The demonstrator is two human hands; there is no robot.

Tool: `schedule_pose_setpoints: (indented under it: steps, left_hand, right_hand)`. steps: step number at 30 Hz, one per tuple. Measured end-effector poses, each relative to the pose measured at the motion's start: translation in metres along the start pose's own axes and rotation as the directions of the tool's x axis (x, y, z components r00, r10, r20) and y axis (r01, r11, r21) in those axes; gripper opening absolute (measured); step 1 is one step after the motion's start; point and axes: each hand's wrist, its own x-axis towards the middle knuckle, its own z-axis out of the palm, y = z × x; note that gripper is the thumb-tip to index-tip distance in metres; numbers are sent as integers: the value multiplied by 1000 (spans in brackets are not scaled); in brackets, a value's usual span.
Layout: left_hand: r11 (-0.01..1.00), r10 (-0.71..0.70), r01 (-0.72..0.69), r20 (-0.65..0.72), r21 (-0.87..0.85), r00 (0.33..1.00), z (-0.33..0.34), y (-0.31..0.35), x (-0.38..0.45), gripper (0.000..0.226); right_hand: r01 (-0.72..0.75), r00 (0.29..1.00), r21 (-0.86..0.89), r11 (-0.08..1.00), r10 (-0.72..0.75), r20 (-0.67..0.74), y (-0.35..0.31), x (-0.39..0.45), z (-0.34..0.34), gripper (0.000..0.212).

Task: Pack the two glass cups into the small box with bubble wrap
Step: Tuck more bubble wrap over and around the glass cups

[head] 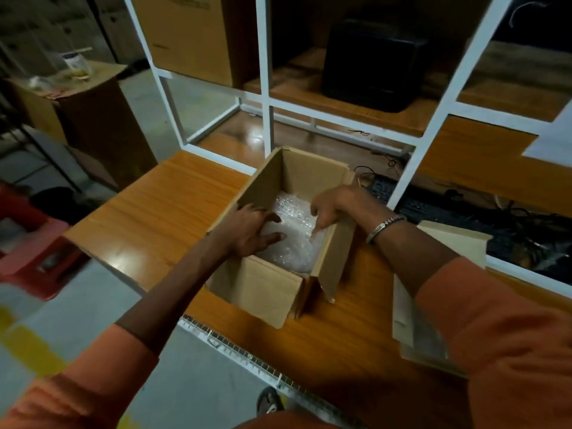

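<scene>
1. We count one small box (272, 267), open-topped, on the wooden surface (161, 218).
2. One mass of bubble wrap (294, 236) inside the box; cups not discernible.
3. Two hands in the box: left hand (250, 230) spread, fingers straight, on the wrap; right hand (337, 205) loose, fingers pointing down onto it.

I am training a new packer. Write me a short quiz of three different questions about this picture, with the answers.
1. True or false: the small box stands open on the wooden table.
2. What fills the inside of the box? A) bubble wrap B) newspaper C) foam chips
3. Which of the two hands wears a bracelet on its wrist?

Key
1. True.
2. A: bubble wrap.
3. The right hand; the left hand has a bare wrist. Both reach into the box.
</scene>
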Motion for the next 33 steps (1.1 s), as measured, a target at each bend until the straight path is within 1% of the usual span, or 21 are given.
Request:
schedule_pose_setpoints:
  steps: [2, 5, 6, 8, 10, 12, 14, 15, 17, 19, 21, 23, 24, 25, 26, 28, 29, 30, 31, 32, 33]
  left_hand:
    - [1000, 20, -20, 29, 0, 999, 1, 4, 2, 67]
    - [999, 15, -15, 15, -44, 1000, 1, 1, 4, 68]
    - [998, 19, -19, -1, -52, 1000, 1, -1, 5, 68]
    - [999, 28, -28, -6, -32, 1000, 1, -2, 6, 68]
    - [998, 41, -43, -30, -50, 999, 2, 1, 4, 64]
    - [984, 60, -78, -113, -162, 992, -1, 4, 2, 57]
    - [926, 22, -88, -181, -366, 983, -3, 8, 3, 52]
    - [887, -26, -73, -208, -457, 978, -5, 13, 3, 54]
    - [844, -149, -31, -292, -535, 945, -8, 29, 7, 62]
    - [836, -243, -19, -400, -549, 884, -15, 51, 12, 61]
    - [799, -334, -35, -490, -601, 805, -24, 74, 17, 55]
    - [708, -431, -115, -556, -697, 711, -35, 97, 18, 52]
    - [674, -459, -162, -580, -721, 673, -40, 109, 18, 57]
    - [667, -469, -188, -602, -721, 647, -46, 121, 18, 66]
    - [691, -457, -184, -619, -699, 639, -50, 132, 18, 77]
    - [788, -372, -133, -636, -601, 676, -60, 158, 17, 91]
    - [839, -320, -112, -648, -533, 691, -63, 171, 16, 89]
    - [880, -273, -96, -661, -465, 698, -64, 185, 17, 79]
    - [913, -231, -86, -677, -400, 699, -65, 201, 16, 62]
    - [928, -190, -101, -687, -360, 702, -63, 216, 17, 47]
    - [922, -154, -142, -679, -360, 718, -59, 232, 16, 39]
  right_hand:
    - [-30, 995, -27, 999, 33, 98, -5, 3, -7, 60]
    - [-2, 996, -10, 1000, 3, 90, -9, 7, -8, 25]
    - [18, 997, 24, 1000, -20, 73, -9, 8, -6, 20]
    - [57, 998, 137, 989, -60, 13, -7, 6, -6, 21]
    - [116, 988, 229, 967, -89, -122, -3, -2, -12, 23]
    - [195, 940, 257, 947, -106, -324, 8, -15, -21, 28]
    - [283, 837, 300, 911, -83, -541, 21, -35, -31, 32]
    - [329, 779, 336, 882, -53, -625, 27, -47, -37, 33]
    - [429, 689, 446, 785, 36, -724, 42, -73, -46, 35]
    - [527, 627, 529, 665, 116, -771, 55, -98, -51, 35]
    - [622, 570, 560, 547, 174, -803, 66, -120, -47, 35]
    - [713, 540, 579, 396, 218, -813, 79, -142, -36, 37]
    - [742, 540, 590, 318, 239, -807, 87, -153, -28, 37]
    - [761, 548, 602, 241, 257, -796, 96, -163, -19, 37]
    - [772, 562, 613, 168, 269, -782, 105, -171, -10, 37]
    - [773, 609, 635, 7, 275, -744, 126, -187, 12, 37]
    - [763, 636, 642, -76, 268, -724, 137, -195, 24, 37]
    - [750, 658, 645, -147, 264, -705, 149, -202, 37, 38]
    - [735, 677, 648, -201, 270, -684, 159, -209, 50, 39]
    - [721, 691, 653, -230, 291, -661, 169, -217, 63, 38]
    - [708, 704, 663, -244, 318, -634, 178, -223, 77, 37]
